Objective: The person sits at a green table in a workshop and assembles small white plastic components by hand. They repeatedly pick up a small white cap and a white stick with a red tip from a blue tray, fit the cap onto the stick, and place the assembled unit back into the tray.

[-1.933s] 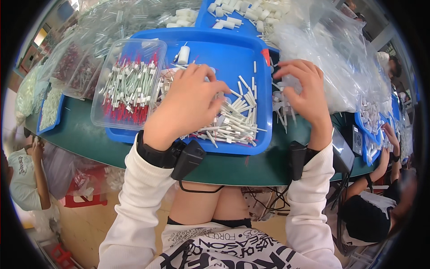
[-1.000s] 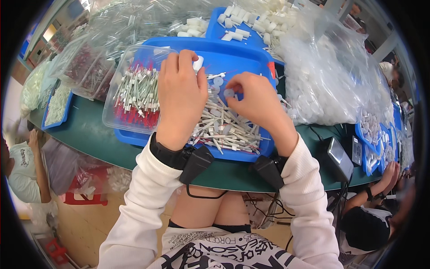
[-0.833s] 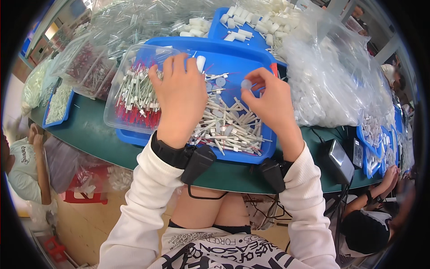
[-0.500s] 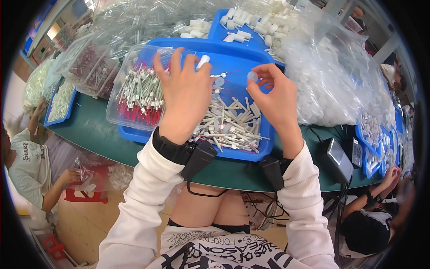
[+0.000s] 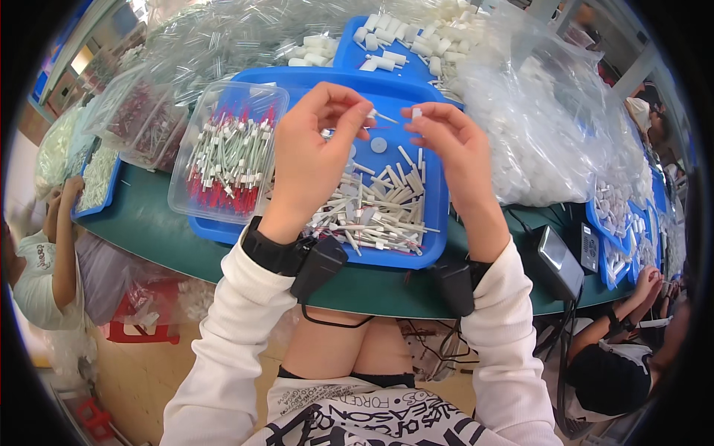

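Both hands are raised over the blue tray (image 5: 439, 245). My left hand (image 5: 316, 145) pinches a thin white stick-like piece (image 5: 384, 117), whose tip points to the right; its other end is hidden by the fingers. Facing it, my right hand (image 5: 454, 145) grips a small translucent disc (image 5: 416, 113), seen nearly edge-on. The two pieces are apart. Below, a pile of white sticks (image 5: 401, 182) with thin red wires lies in the tray, and a loose translucent disc (image 5: 378, 145) rests just above it. A clear plastic box (image 5: 178, 201) of white-and-red wired pieces (image 5: 230, 163) stands to the left.
A second blue tray (image 5: 348, 56) with white cylinders (image 5: 383, 63) is behind. A large clear bag (image 5: 520, 149) of pale parts bulges at the right, near a black-and-silver device (image 5: 558, 264) with cables. Co-workers sit at left and right along the green table (image 5: 149, 215).
My left hand has moved from the edge of the clear box toward the right hand and now pinches the thin stick. The right hand has brought its disc slightly up, turned edge-on.
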The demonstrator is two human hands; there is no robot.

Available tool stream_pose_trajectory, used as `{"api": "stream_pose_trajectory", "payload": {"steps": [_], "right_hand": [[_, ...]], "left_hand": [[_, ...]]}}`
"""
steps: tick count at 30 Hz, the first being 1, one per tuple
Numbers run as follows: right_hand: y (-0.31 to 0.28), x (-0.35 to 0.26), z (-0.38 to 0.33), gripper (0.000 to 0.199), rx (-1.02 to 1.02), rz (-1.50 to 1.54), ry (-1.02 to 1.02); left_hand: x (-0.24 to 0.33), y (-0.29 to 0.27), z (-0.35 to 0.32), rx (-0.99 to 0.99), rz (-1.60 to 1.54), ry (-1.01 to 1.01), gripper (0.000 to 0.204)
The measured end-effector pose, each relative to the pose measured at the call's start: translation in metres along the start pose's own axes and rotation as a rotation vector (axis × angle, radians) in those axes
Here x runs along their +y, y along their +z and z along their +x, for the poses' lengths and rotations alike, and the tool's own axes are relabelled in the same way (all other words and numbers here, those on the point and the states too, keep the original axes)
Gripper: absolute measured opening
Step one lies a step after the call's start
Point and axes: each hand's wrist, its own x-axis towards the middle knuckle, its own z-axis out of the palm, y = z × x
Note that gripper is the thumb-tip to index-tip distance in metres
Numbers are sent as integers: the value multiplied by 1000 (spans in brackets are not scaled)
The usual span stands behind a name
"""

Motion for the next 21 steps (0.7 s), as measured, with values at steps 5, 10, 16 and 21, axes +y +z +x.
{"api": "stream_pose_trajectory", "payload": {"steps": [5,10,16,21], "right_hand": [[-5,-10,-2,28,-203,396,165],[-19,-5,2,27,-356,593,212],[-12,-1,-3,23,-491,409,212],[-15,-13,-5,21,-530,183,191]], "left_hand": [[8,-1,-8,-81,-146,-157,12],[10,1,-9,-122,-168,-138,12],[10,-2,-11,-91,-204,-36,10],[7,-3,-9,-145,-267,-26,14]]}}
